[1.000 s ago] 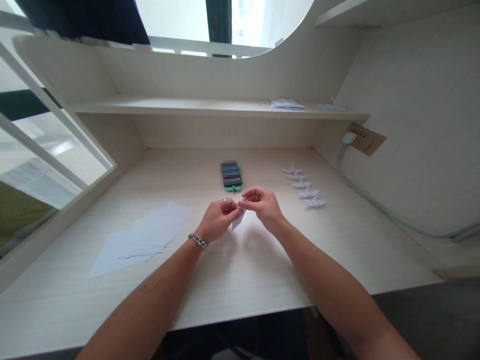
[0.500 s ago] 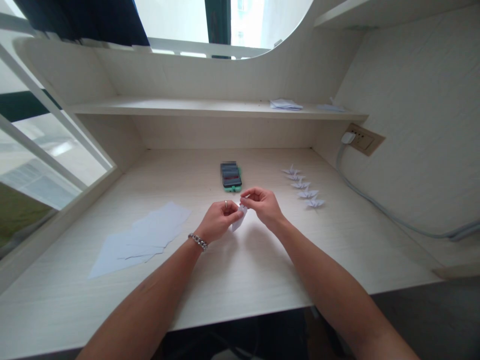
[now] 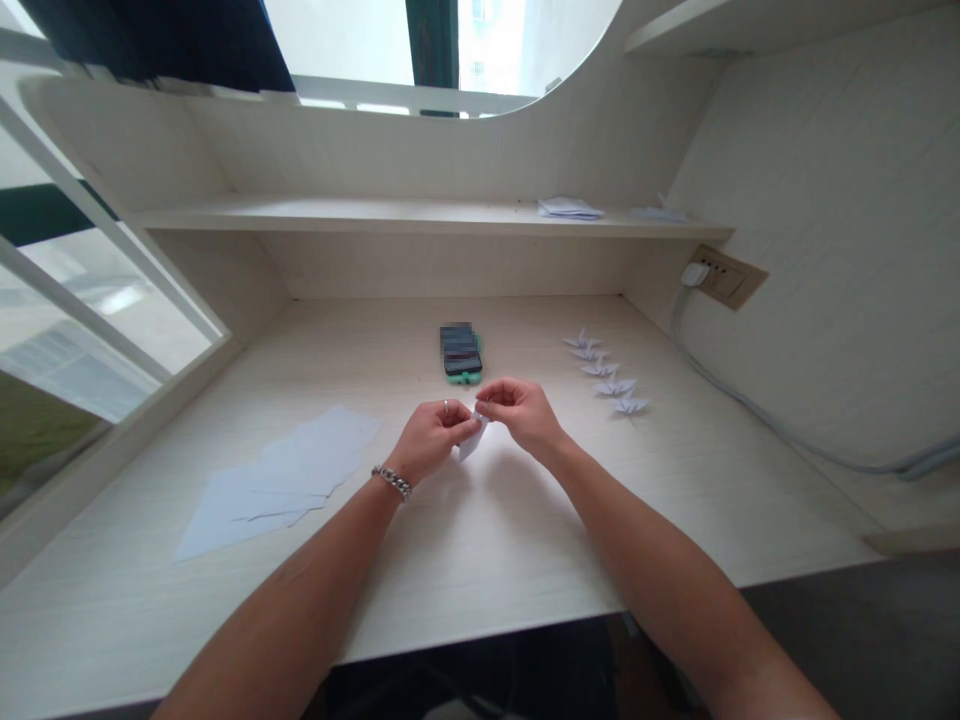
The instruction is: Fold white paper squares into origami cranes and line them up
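Note:
A small piece of folded white paper (image 3: 470,444) is held just above the desk, its upper part covered by my fingers. My left hand (image 3: 433,438), with a ring and a chain bracelet, pinches it from the left between thumb and fingers. At its top edge, my right hand (image 3: 521,412) grips the same paper with thumb and forefinger. Behind the hands lies a phone (image 3: 460,350) with a green edge. To the right, several folded paper cranes (image 3: 615,387) stand in a slanting row.
Loose white paper sheets (image 3: 300,455) overlap on the desk (image 3: 480,580) at the left. A shelf (image 3: 375,215) at the back bears a stack of folded paper (image 3: 568,208). On the right wall, a plug sits in a socket (image 3: 727,277), its grey cable (image 3: 757,415) running along the desk's side.
Both hands and the folded paper have shifted very slightly left. The two hands keep their pinch on it, and the other things stay in place.

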{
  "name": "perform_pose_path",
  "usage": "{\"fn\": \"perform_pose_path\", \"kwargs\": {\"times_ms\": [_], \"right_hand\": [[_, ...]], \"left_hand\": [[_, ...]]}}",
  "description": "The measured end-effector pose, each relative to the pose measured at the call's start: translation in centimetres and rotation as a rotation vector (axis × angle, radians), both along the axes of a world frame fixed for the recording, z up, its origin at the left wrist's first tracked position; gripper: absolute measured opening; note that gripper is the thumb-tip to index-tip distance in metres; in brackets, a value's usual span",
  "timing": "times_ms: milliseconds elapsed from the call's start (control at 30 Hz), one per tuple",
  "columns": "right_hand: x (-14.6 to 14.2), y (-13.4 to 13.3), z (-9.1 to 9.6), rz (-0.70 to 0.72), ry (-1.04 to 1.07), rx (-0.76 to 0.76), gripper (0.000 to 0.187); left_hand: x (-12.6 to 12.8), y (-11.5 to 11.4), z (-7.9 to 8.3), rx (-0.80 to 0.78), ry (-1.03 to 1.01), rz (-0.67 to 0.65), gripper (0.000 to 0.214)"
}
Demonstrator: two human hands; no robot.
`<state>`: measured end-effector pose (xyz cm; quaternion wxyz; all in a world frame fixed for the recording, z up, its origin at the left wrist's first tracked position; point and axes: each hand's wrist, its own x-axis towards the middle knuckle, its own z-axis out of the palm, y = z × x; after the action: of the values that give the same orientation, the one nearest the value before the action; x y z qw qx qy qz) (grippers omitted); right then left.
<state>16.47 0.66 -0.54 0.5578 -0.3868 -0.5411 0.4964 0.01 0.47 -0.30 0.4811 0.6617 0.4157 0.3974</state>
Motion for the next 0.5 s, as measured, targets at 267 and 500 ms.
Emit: {"fn": "perform_pose_path", "kwargs": {"times_ms": [267, 500], "right_hand": [[-0.07, 0.09, -0.22, 0.052, -0.013, -0.016, 0.036], [-0.25, 0.26, -0.46, -0.072, 0.026, 0.020, 0.031]], "left_hand": [[0.12, -0.10, 0.08, 0.040, 0.017, 0.098, 0.028], [0.05, -0.06, 0.03, -0.015, 0.014, 0.034, 0.023]]}}
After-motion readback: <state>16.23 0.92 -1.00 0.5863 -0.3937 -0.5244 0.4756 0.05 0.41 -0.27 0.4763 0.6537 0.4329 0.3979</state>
